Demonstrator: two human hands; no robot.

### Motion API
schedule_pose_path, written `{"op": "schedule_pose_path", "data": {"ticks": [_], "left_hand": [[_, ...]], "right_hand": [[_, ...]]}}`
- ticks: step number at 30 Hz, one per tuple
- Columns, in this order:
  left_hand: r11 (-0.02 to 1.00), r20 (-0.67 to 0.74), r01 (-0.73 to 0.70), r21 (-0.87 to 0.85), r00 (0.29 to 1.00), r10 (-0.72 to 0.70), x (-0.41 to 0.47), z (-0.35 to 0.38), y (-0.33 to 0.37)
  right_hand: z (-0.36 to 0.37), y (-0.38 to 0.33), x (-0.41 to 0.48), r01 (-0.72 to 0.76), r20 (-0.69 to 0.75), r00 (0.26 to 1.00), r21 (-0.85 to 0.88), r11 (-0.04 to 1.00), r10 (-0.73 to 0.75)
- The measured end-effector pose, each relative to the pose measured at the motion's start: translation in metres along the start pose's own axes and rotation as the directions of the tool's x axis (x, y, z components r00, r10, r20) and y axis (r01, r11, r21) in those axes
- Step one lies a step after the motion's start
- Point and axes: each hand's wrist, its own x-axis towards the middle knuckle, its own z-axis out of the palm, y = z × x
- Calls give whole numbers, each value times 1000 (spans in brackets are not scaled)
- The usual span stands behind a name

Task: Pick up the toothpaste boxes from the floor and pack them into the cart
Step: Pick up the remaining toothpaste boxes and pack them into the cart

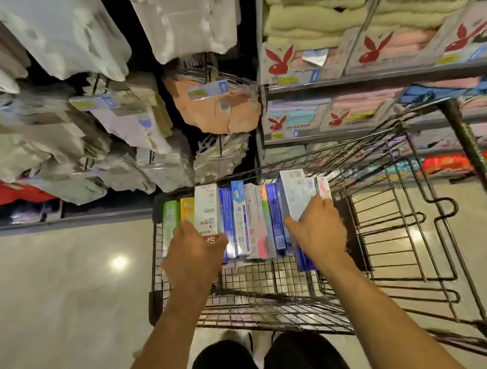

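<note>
The toothpaste boxes (pixel 249 222) sit side by side at the left end of the cart (pixel 404 228), long axes pointing away from the person. The left hand (pixel 194 257) grips a white box and the right hand (pixel 319 227) a pale one. Open wire basket lies to their right.

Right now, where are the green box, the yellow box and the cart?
green box (pixel 171 221): head view, middle of its side.
yellow box (pixel 187 208): head view, its visible upper part.
cart (pixel 467 139): head view, its thick dark bar.
</note>
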Motion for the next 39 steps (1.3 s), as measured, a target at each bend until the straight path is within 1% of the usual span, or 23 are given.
{"op": "schedule_pose_path", "data": {"ticks": [2, 6, 9, 11, 17, 21, 23, 26, 29, 31, 34, 36, 39], "left_hand": [[1000, 22, 11, 20, 1000, -11, 11, 28, -2], [998, 56, 61, 24, 996, -62, 33, 79, -4], [993, 93, 63, 100, 993, -72, 48, 110, -1], [993, 88, 63, 97, 993, -72, 57, 123, 1], [994, 68, -20, 103, 998, 13, 71, 142, 6], [996, 127, -17, 86, 992, 6, 70, 142, 5], [996, 158, -18, 85, 987, 4, 67, 139, 4], [995, 197, -28, 92, 980, 9, 67, 127, 4], [992, 194, -76, 105, 979, 55, 62, 102, 7], [978, 147, -138, 158, 982, 115, 55, 77, 13], [944, 71, -212, 253, 977, 200, 46, 22, 28], [917, 9, -273, 290, 959, 283, 38, -22, 45], [902, -103, -324, 287, 925, 365, 24, -89, 74]], "right_hand": [[27, 2, 16, -41, 31, 999, -2, 999, 41], [79, 5, 41, -55, 62, 997, 0, 998, 55], [109, 6, 56, -70, 91, 993, 1, 998, 70], [125, 5, 63, -70, 90, 993, -11, 997, 71], [149, -1, 73, -36, 45, 998, -39, 999, 37], [159, -9, 72, -55, 117, 992, -8, 998, 55], [158, -10, 70, -68, 122, 990, 8, 998, 66], [141, -10, 67, -16, 89, 996, 30, 999, 14], [105, -9, 66, 48, 64, 997, -8, 999, -48], [68, -13, 66, 96, 62, 994, -23, 995, -94], [-2, -26, 60, 214, 77, 975, -72, 974, -208], [-51, -38, 53, 290, 34, 957, -127, 948, -288], [-123, -60, 38, 384, -33, 917, -199, 902, -397]]}}
